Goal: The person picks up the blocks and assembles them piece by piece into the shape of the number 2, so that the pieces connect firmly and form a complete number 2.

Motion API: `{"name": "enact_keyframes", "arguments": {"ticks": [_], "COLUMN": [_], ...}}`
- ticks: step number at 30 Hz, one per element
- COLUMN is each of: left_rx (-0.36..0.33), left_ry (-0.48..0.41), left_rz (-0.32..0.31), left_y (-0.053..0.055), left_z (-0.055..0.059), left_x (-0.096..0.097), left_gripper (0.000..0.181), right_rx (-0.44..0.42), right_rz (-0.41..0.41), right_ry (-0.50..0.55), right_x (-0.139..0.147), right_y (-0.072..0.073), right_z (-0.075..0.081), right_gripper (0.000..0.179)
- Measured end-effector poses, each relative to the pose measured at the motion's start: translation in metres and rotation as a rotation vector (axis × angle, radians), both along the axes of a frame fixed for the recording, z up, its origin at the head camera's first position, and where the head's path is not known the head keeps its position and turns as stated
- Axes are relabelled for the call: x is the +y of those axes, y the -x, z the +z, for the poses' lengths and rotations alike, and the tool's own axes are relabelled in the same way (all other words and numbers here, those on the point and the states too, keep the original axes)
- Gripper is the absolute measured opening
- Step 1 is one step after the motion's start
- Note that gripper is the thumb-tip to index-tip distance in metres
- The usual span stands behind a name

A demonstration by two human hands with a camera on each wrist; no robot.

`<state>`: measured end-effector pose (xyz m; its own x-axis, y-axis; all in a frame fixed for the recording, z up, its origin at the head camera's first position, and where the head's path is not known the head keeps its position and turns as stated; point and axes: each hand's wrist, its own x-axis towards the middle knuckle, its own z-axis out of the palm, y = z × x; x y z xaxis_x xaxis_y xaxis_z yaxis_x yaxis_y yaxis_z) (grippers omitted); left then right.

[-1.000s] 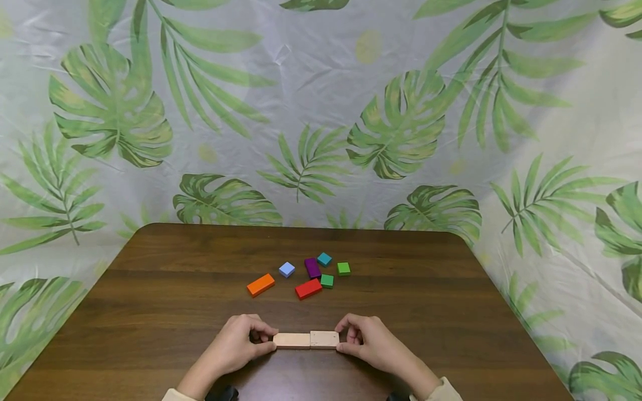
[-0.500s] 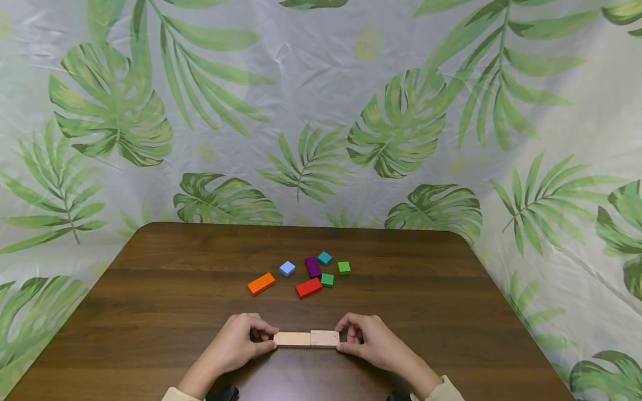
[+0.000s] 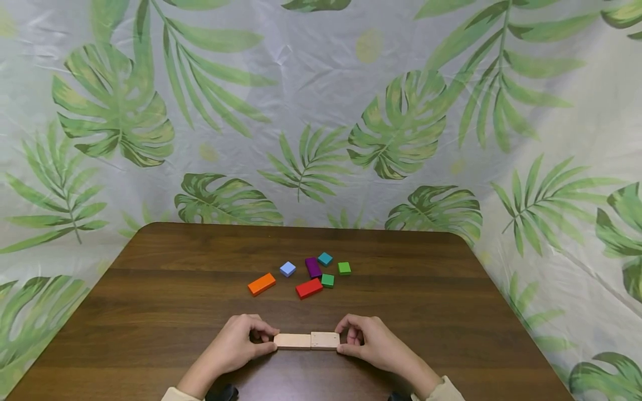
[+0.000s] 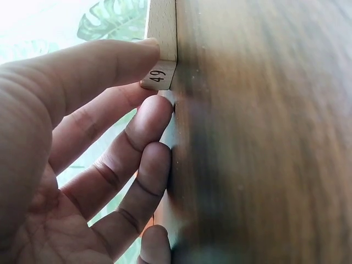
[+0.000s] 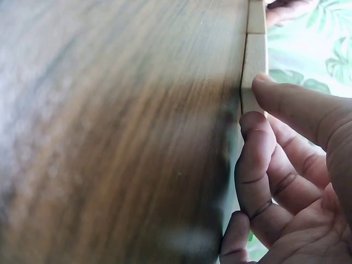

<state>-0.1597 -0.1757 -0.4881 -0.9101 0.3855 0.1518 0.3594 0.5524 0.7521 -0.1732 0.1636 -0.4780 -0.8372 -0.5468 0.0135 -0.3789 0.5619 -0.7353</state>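
Two pale wooden blocks lie end to end on the brown table near its front. My left hand (image 3: 241,342) pinches the outer end of the left wooden block (image 3: 293,341) between thumb and index finger. In the left wrist view, that end of the block (image 4: 159,75) carries the printed number 49, and the other fingers curl loosely against the tabletop. With thumb and a fingertip, my right hand (image 3: 370,342) pinches the far end of the right wooden block (image 3: 326,340), which has small dark dots on top. The blocks meet at a thin seam.
Beyond the hands on the table (image 3: 150,323) lie an orange block (image 3: 262,284), a red block (image 3: 309,288), a purple block (image 3: 313,267) and small light blue (image 3: 287,269), teal (image 3: 325,259) and green blocks (image 3: 327,280). A leaf-patterned cloth (image 3: 321,111) hangs behind.
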Motion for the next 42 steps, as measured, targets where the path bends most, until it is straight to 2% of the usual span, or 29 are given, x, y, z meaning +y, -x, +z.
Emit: {"name": "enact_keyframes", "arguments": {"ticks": [18, 26, 32, 37, 42], "left_rx": [-0.008, -0.053, -0.081, -0.061, -0.052], "left_ry": [-0.017, -0.046, -0.065, -0.072, -0.085], "left_rz": [-0.008, -0.018, -0.023, -0.013, -0.004], "left_y": [0.001, 0.0, -0.001, -0.002, 0.0], "left_z": [-0.003, -0.003, -0.004, -0.005, -0.006], "left_x": [-0.001, -0.002, -0.005, -0.007, -0.007], "left_gripper": [0.017, 0.026, 0.026, 0.021, 0.017], "right_rx": [-0.021, -0.032, -0.041, -0.027, -0.04], "right_rz": [0.02, 0.02, 0.033, 0.042, 0.04], "right_ry": [-0.031, -0.022, -0.018, -0.016, -0.012], "right_x": [0.002, 0.004, 0.005, 0.009, 0.014], "right_y": [0.005, 0.004, 0.005, 0.013, 0.028], "right_z": [-0.001, -0.001, -0.001, 0.0, 0.001], "right_gripper": [0.024, 0.026, 0.027, 0.025, 0.025]}}
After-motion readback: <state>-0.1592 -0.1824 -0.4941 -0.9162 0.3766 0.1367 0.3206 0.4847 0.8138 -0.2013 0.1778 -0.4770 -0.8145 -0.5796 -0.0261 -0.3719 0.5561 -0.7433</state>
